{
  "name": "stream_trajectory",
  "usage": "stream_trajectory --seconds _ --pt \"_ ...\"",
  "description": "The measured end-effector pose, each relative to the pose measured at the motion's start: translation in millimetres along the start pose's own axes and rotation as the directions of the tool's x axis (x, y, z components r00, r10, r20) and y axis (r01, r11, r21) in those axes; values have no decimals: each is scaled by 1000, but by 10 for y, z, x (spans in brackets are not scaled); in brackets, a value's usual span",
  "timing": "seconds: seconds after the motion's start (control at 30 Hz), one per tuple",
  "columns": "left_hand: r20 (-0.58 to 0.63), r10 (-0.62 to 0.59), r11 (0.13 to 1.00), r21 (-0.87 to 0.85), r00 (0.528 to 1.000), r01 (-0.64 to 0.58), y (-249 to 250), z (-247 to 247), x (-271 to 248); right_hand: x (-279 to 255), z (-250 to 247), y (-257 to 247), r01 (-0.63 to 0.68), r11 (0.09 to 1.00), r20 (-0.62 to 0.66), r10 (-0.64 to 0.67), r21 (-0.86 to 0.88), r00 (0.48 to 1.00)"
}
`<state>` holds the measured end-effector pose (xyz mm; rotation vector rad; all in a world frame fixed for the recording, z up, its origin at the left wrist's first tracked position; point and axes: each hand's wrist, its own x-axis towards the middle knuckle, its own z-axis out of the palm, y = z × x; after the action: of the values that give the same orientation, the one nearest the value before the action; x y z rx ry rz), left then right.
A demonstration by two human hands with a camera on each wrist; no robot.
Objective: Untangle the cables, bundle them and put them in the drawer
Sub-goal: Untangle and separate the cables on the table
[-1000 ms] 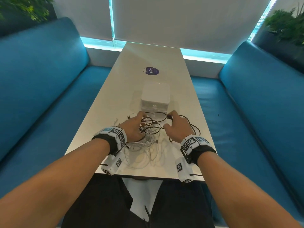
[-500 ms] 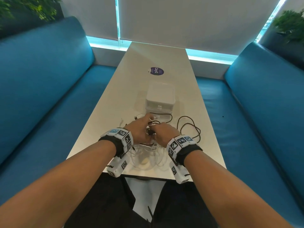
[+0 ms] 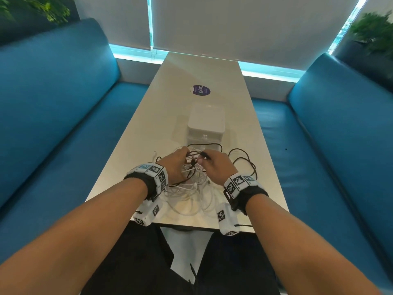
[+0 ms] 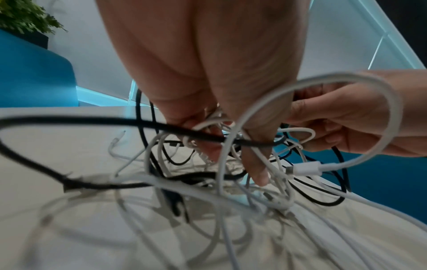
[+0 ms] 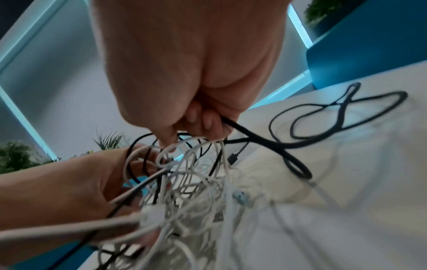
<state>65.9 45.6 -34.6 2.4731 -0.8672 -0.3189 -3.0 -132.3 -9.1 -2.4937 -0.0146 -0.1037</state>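
A tangle of white cables [image 3: 191, 194] and black cables [image 3: 244, 160] lies on the near end of the white table [image 3: 212, 69]. My left hand [image 3: 177, 165] has its fingers curled into the knot, gripping white and black strands [image 4: 208, 138]. Just right of it, my right hand [image 3: 214, 167] pinches a black cable [image 5: 242, 131] near its end, above the same knot. White loops [image 5: 196, 182] hang between both hands. A small white drawer box [image 3: 205, 126] stands shut just beyond the cables.
Blue sofas [image 3: 53, 124] flank the table on both sides. A round purple sticker [image 3: 201, 90] lies farther up the tabletop. Black loops [image 5: 335, 109] spread right of my right hand. Plants stand in the far corners.
My right hand has moved left from the black cable's loops to meet my left hand at the knot. The tangle is bunched and lifted slightly between them.
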Motion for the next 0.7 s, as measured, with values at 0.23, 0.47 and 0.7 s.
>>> stream_trajectory --seconds 0.23,0.47,0.7 --pt "-286 58 993 -82 957 -84 158 -166 -41 -28 -9 74 -98 992 53 103 -79 993" --pt "-83 22 958 286 996 3 224 -171 -9 -37 17 101 -14 999 94 18 -44 995" --pt "28 -75 981 181 997 68 234 -111 26 -56 56 150 57 997 64 -60 51 996"
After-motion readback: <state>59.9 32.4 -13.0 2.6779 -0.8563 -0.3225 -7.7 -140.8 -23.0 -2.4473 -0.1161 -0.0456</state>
